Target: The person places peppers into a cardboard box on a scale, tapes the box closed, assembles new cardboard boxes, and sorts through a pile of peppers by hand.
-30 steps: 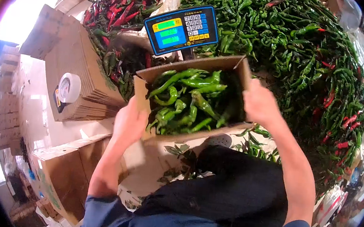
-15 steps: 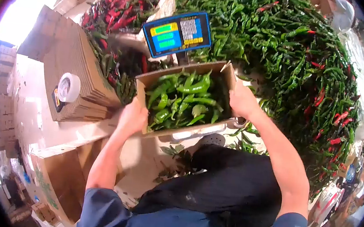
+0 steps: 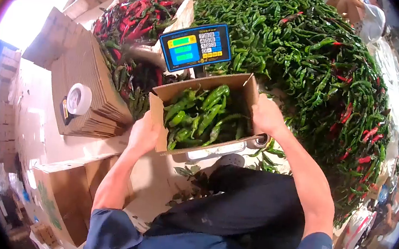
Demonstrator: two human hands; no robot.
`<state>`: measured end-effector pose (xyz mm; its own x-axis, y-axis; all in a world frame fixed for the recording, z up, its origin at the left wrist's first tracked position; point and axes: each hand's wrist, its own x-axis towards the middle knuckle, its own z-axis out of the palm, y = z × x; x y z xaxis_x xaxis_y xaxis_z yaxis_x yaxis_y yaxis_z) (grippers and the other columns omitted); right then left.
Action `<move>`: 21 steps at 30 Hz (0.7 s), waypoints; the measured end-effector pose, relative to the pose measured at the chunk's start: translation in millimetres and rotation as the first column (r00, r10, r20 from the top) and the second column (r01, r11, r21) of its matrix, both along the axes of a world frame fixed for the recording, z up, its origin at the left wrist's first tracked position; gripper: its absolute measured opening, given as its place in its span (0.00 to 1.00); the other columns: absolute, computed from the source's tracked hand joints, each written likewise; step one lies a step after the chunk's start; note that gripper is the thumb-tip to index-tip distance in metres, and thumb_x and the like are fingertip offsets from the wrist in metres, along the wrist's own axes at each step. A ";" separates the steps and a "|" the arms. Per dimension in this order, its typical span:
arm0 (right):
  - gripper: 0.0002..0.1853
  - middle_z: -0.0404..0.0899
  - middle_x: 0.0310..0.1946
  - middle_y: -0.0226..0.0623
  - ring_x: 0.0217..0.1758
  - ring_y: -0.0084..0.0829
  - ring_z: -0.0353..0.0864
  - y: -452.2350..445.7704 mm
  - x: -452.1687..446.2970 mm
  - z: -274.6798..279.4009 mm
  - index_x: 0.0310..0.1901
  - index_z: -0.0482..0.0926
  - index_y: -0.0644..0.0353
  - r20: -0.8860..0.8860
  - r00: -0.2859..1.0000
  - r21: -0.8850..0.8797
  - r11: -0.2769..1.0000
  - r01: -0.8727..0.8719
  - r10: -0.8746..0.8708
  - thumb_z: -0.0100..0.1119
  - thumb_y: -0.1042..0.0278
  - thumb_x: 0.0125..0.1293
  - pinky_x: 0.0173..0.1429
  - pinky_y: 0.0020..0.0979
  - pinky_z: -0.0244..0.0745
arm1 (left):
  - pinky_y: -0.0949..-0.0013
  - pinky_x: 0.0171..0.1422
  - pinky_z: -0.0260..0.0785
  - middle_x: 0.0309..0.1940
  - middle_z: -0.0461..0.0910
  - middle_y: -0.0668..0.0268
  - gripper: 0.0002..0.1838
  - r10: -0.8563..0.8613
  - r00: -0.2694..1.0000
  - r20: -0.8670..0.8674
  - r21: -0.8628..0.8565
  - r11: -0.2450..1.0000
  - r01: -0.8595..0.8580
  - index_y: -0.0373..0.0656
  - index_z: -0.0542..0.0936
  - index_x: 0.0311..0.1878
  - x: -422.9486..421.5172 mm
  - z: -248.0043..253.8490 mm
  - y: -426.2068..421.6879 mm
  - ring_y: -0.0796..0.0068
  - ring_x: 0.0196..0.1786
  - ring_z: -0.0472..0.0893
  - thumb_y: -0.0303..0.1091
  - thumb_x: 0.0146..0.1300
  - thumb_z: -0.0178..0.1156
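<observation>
A small cardboard box (image 3: 202,81) holds long green peppers (image 3: 206,118). My left hand (image 3: 144,134) is closed on the box's left end wall, and my right hand (image 3: 267,115) grips the right end wall. Below the box, the pale platform of a digital scale (image 3: 216,151) shows along the front side; I cannot tell whether the box touches it. Behind the box stands the scale's blue display (image 3: 195,46), its screens lit green.
A large heap of green peppers (image 3: 312,53) with some red ones lies right. At the back left, a white crate (image 3: 185,12) holds red peppers. Flattened cardboard (image 3: 86,77) is stacked left, with a tape roll (image 3: 79,99) on it. An open carton (image 3: 66,188) stands lower left.
The green peppers have shifted inside the box and lie differently. The box, both hands and the scale display sit slightly lower in view.
</observation>
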<state>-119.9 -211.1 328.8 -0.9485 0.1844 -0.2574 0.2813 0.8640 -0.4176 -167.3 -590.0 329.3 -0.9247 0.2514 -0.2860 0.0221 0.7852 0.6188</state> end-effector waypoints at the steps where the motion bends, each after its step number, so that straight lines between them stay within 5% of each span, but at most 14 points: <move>1: 0.14 0.82 0.39 0.64 0.45 0.62 0.82 -6.1 -2.0 15.9 0.47 0.70 0.72 0.041 0.999 -0.001 1.000 0.031 -0.031 0.52 0.67 0.70 0.52 0.55 0.76 | 0.45 0.57 0.72 0.46 0.82 0.40 0.21 0.035 0.997 0.073 0.064 0.997 -0.040 0.39 0.72 0.61 3.4 14.6 2.1 0.37 0.52 0.80 0.35 0.67 0.53; 4: 0.14 0.82 0.38 0.66 0.46 0.63 0.83 -10.6 -2.1 8.6 0.47 0.69 0.72 0.078 0.996 -0.023 0.999 0.049 -0.047 0.51 0.66 0.70 0.52 0.55 0.77 | 0.45 0.58 0.72 0.46 0.83 0.41 0.22 0.069 0.997 0.026 0.056 0.996 -0.070 0.39 0.72 0.62 7.2 5.1 7.3 0.38 0.52 0.81 0.35 0.67 0.53; 8: 0.15 0.82 0.39 0.67 0.47 0.64 0.82 -7.0 -0.9 -8.0 0.50 0.67 0.71 0.118 0.993 -0.040 0.999 0.018 -0.013 0.50 0.67 0.70 0.54 0.55 0.76 | 0.44 0.58 0.72 0.44 0.83 0.40 0.25 -0.060 0.998 -0.010 -0.170 0.984 0.058 0.40 0.69 0.66 -7.3 -21.2 3.3 0.37 0.50 0.81 0.35 0.67 0.52; 9: 0.16 0.82 0.40 0.68 0.48 0.64 0.82 -8.2 -0.8 -3.0 0.51 0.67 0.71 0.128 0.991 -0.048 0.998 0.038 -0.031 0.50 0.67 0.70 0.54 0.55 0.76 | 0.47 0.62 0.71 0.50 0.82 0.42 0.29 -0.006 1.000 0.010 -0.151 0.989 0.008 0.40 0.68 0.70 -5.4 1.7 11.0 0.39 0.55 0.80 0.37 0.66 0.55; 12: 0.21 0.83 0.41 0.66 0.48 0.62 0.82 -12.5 0.3 -1.0 0.57 0.66 0.73 0.162 0.985 -0.049 0.996 0.071 -0.062 0.48 0.67 0.68 0.55 0.55 0.76 | 0.48 0.71 0.66 0.63 0.75 0.45 0.34 -0.073 0.789 -0.610 0.038 0.992 0.120 0.39 0.66 0.73 -10.1 -6.2 0.3 0.43 0.66 0.74 0.39 0.64 0.59; 14: 0.24 0.84 0.39 0.63 0.45 0.61 0.84 -16.3 4.5 -1.0 0.62 0.64 0.74 0.084 0.995 -0.033 0.998 0.052 -0.049 0.48 0.70 0.66 0.53 0.54 0.77 | 0.48 0.79 0.56 0.71 0.67 0.49 0.37 -0.376 0.607 -0.700 -0.126 0.902 0.413 0.38 0.65 0.74 -29.8 -13.9 1.3 0.46 0.75 0.64 0.40 0.63 0.62; 17: 0.33 0.84 0.33 0.60 0.39 0.59 0.84 -18.4 4.4 -6.6 0.69 0.57 0.77 0.140 0.990 0.142 0.989 -0.039 0.019 0.49 0.68 0.64 0.47 0.52 0.79 | 0.49 0.83 0.48 0.78 0.59 0.50 0.42 -0.662 0.501 -0.557 -0.189 0.688 0.700 0.41 0.64 0.77 -48.9 -14.0 41.2 0.48 0.81 0.56 0.63 0.69 0.52; 21: 0.34 0.86 0.32 0.54 0.34 0.52 0.87 -43.9 -8.4 3.3 0.67 0.59 0.82 0.225 0.965 0.248 0.950 -0.190 0.134 0.51 0.70 0.61 0.42 0.48 0.81 | 0.49 0.86 0.39 0.79 0.55 0.49 0.45 -0.770 0.467 -0.434 -0.241 0.599 0.764 0.42 0.61 0.78 -50.4 -44.7 98.5 0.49 0.83 0.51 0.64 0.68 0.53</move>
<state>-128.2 -255.0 332.1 -0.9039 0.1205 -0.4105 0.1827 0.9764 -0.1156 -217.8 -491.5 284.6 -0.3673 0.9255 0.0924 0.8858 0.3178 0.3381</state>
